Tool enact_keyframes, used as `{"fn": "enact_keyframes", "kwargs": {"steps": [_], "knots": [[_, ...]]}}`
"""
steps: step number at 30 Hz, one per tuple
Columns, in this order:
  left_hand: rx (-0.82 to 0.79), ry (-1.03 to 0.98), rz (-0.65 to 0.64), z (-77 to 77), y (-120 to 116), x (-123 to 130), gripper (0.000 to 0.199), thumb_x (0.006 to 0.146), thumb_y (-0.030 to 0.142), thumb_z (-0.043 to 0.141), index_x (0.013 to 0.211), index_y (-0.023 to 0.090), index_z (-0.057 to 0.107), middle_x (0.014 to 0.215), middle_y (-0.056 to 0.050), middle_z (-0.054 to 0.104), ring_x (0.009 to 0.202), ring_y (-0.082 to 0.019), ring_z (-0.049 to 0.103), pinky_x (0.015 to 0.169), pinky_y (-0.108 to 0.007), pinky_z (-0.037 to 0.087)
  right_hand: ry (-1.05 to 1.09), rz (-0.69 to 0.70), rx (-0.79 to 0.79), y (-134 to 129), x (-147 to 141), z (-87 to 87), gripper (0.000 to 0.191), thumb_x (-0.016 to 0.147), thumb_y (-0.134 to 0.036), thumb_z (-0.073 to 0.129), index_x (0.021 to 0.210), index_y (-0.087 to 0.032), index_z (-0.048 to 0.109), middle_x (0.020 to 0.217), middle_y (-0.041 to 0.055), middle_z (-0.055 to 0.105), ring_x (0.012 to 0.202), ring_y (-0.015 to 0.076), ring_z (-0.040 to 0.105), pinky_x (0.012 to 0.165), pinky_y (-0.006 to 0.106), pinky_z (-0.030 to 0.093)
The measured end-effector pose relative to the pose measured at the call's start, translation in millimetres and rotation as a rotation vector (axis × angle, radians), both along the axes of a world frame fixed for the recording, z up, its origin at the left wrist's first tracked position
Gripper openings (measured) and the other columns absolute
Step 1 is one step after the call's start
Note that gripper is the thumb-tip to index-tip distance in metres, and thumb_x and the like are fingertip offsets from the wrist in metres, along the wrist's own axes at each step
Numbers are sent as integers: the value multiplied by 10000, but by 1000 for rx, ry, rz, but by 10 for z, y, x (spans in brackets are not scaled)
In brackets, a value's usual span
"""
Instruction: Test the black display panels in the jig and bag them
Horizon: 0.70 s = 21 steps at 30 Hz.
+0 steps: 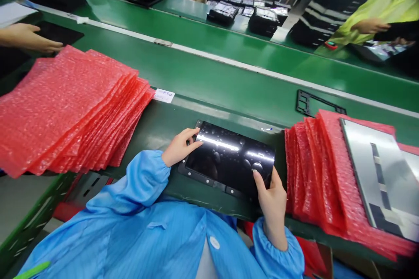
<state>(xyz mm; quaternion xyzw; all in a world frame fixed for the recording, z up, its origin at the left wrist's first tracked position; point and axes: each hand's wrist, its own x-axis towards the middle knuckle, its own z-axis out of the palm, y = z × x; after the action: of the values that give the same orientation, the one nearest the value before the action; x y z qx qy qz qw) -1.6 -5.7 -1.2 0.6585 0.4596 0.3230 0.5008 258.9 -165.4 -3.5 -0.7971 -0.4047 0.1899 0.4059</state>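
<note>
A glossy black display panel lies tilted over a black perforated frame on the green workbench, with bright reflections across its surface. My left hand grips the panel's left edge, its fingers curled over the top corner. My right hand holds the lower right corner, with the thumb on the glossy face. The frame shows only along the panel's lower left side. The rest of it is hidden under the panel.
Stacks of red bubble-wrap bags fan out to my left. More bags lie to my right, under a silver panel. An empty black frame sits on the green conveyor. Co-workers' hands work at both far sides.
</note>
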Motion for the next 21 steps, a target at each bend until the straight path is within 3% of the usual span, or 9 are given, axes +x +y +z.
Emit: {"fn": "enact_keyframes", "kwargs": {"steps": [5, 12, 21], "knots": [[86, 47, -6, -103, 20, 4, 364, 781, 326, 684, 1113, 182, 642, 918, -21, 552, 603, -100, 459, 677, -262, 443, -5, -7, -41, -29, 2, -42, 719, 846, -564, 609, 1446, -208, 437, 1266, 102, 636, 1132, 284, 611, 1006, 412, 432], [86, 55, 10, -153, 27, -10, 337, 764, 320, 703, 1062, 177, 636, 869, -9, 548, 600, -101, 478, 678, -269, 437, -23, -7, -88, -30, -20, -15, 723, 833, -597, 602, 1445, -249, 438, 1267, 80, 639, 1125, 298, 617, 969, 417, 454], [107, 66, 8, -180, 33, -19, 341, 772, 312, 703, 1066, 155, 632, 857, -5, 544, 623, -103, 497, 695, -268, 443, -75, -14, -99, -47, -35, -26, 744, 834, -619, 589, 1442, -216, 445, 1212, 107, 668, 1068, 311, 644, 938, 415, 465]]}}
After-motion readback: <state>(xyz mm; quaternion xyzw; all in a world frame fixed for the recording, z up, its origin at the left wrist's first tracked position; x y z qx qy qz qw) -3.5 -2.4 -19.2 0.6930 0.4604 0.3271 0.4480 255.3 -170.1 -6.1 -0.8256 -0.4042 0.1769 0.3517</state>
